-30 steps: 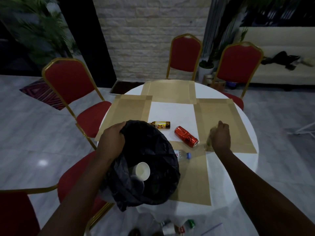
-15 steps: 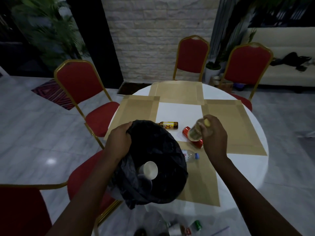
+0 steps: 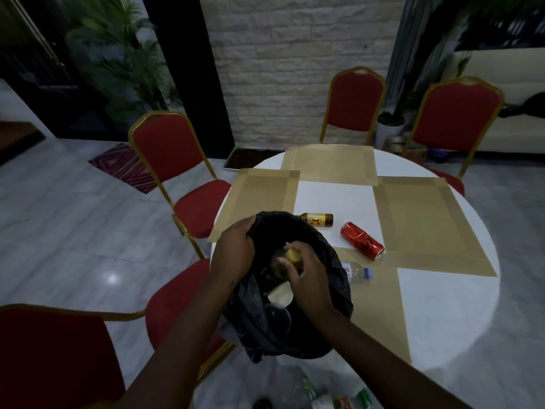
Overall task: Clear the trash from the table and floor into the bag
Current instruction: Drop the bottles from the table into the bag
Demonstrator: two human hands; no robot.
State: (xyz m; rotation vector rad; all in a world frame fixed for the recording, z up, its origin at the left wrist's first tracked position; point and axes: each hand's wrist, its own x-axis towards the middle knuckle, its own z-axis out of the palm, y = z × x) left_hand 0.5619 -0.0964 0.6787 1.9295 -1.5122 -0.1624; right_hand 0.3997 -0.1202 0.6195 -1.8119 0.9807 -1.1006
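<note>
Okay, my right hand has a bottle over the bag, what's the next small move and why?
Probably let go. The right hand holds the bottle right over the bag mouth, which the left hand holds open, so it should drop in beside the cup. The can looks like the next pick.

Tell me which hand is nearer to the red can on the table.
Right. The right hand holds a small bottle over the black bag, left of the red can. The left hand grips the bag's far-left rim, farther away.
</note>
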